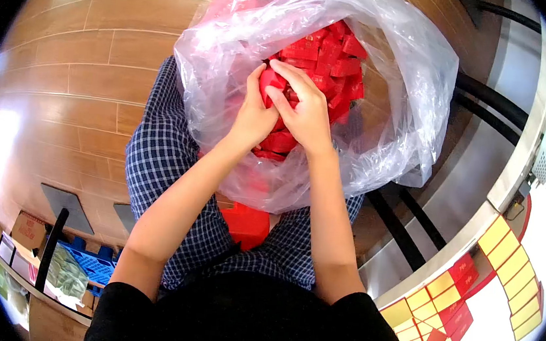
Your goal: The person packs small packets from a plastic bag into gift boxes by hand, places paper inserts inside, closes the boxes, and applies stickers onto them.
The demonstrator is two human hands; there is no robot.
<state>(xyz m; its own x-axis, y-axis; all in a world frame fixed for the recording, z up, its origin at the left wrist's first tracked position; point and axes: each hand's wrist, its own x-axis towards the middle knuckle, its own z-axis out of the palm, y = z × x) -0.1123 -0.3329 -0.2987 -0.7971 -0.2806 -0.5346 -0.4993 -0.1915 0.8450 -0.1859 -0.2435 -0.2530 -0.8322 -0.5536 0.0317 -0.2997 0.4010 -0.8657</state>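
- Head view: two bare hands are close together over the mouth of a big clear plastic bag (pixel 417 105).
- Left hand (pixel 256 115): its fingers are bent and it holds one side of a red piece (pixel 271 85).
- Right hand (pixel 306 111): it holds the other side of the same red piece, with its thumb on it.
- The red piece is between the two hands, just over a pile of small red packs (pixel 330 54). I cannot tell if it touches the pile.
- The pile is inside the bag, and the bag is between the person's legs in checked pants (pixel 164 137).
- A bigger red thing (pixel 246 226) is below the bag, between the legs.
- Off to the right, yellow and red boxes (pixel 511 259) are on a white table (pixel 490 339).
- Off to the left is a blue crate (pixel 90 263).
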